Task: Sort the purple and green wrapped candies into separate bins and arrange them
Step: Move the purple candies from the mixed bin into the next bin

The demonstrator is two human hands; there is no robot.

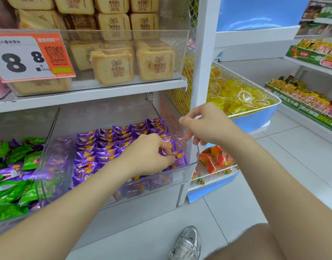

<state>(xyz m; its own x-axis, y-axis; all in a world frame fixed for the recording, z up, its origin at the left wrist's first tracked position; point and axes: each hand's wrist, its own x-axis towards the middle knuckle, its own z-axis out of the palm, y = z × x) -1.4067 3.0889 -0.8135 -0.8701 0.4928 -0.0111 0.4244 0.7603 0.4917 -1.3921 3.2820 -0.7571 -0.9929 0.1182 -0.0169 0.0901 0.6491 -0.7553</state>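
White store shelving fills our view, and open tiled floor lies off to the right. At far left, the mixed bin holds crinkly green candies with stray purple wrappers among them. Touching its side, a clear plastic bin with rounded corners holds glossy purple candies in neat overlapping rows. Our left hand reaches into its front right corner and pinches one purple candy between thumb and fingertips. Our right hand hooks curled fingers over that bin's right rim. Further right, a wire basket holds yellow jelly cups.
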